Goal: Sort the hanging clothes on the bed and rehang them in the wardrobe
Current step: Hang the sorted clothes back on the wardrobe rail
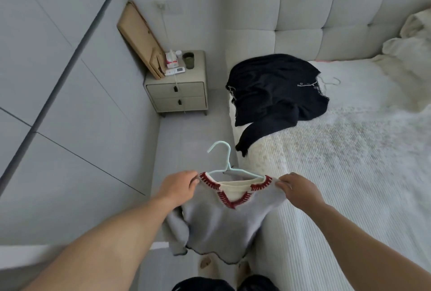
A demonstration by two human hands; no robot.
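Grey sweater (221, 225) on hanger (229, 169), both hands (178, 188) gripping

Soft grey knit sweater (219, 225) on a smooth pale-blue hanger (224, 162); ribbed white bedspread (349, 174); tufted headboard (326, 10).

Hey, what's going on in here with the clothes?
A person is standing beside the white bed holding a pale grey knitted sweater with a red-stitched V-neck that sits on a light blue hanger. The left hand pinches one shoulder and the right hand pinches the other. A black garment with white edge stitching lies on the bed, a pale wire hanger poking out beside it. White wardrobe doors on the left look closed.
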